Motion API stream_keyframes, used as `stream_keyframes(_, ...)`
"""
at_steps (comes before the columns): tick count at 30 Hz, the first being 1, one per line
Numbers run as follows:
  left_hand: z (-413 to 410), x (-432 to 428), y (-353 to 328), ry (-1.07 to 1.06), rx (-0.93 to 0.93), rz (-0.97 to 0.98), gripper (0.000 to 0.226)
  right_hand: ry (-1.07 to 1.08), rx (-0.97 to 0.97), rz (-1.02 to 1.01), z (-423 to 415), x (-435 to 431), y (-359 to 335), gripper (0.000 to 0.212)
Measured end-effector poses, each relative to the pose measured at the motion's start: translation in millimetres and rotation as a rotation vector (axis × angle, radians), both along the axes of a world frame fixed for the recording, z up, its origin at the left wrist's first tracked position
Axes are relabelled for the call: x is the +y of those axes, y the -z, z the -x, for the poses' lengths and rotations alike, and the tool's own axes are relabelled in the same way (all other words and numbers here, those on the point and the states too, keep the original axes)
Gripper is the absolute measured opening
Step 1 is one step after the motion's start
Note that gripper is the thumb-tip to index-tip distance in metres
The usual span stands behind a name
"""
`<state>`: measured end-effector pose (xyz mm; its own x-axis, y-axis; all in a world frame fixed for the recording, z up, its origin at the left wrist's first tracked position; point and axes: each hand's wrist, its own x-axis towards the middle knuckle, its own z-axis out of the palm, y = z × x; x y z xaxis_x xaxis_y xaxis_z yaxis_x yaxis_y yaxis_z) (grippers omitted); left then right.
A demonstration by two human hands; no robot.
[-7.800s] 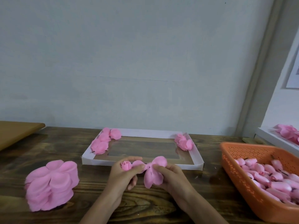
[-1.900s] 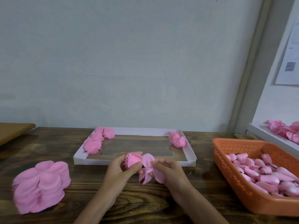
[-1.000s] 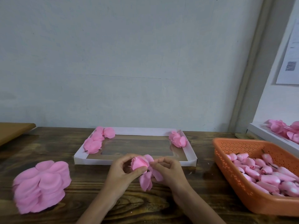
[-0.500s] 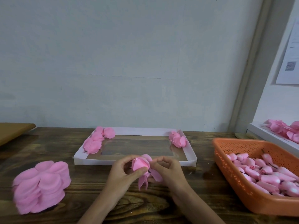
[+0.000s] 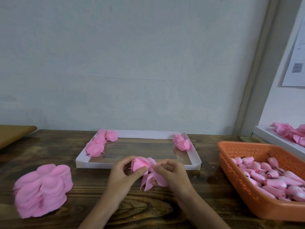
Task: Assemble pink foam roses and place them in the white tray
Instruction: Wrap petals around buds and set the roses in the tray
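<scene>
Over the wooden table, just in front of the white tray (image 5: 132, 166), both hands work one pink foam rose. My left hand (image 5: 122, 176) pinches the rose bud (image 5: 139, 165) between thumb and fingertips. My right hand (image 5: 171, 175) holds the loose petals (image 5: 151, 180) that hang below the bud, its fingers curled round them. Finished roses lie in the tray's far left corner (image 5: 99, 142) and far right corner (image 5: 182, 143).
A stack of pink petal sheets (image 5: 42, 185) sits on the table at the left. An orange basket (image 5: 239, 184) full of pink buds stands at the right. Behind it, a white tray (image 5: 270, 139) holds more roses. A brown board (image 5: 13, 134) lies far left.
The bud has been drawn in against the petal piece, and petals now wrap it more closely. Both hands have stayed in front of the tray, working closer together.
</scene>
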<state>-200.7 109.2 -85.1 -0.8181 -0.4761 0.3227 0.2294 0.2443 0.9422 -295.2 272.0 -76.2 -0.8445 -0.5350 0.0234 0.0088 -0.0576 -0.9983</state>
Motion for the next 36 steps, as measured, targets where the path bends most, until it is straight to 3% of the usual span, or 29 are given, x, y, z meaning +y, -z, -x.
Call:
stream_keyframes(28,0.2,3.9,1.5,-0.004,-0.02,0.093,0.027,-0.005,0.087,-0.035,-6.6,-0.7,-3.3,0.004)
stream_keyframes(36,-1.6,3.9,-0.3,0.003,0.03,0.102,0.045,-0.029,0.099,-0.005,-8.6,-2.3,-4.6,0.008)
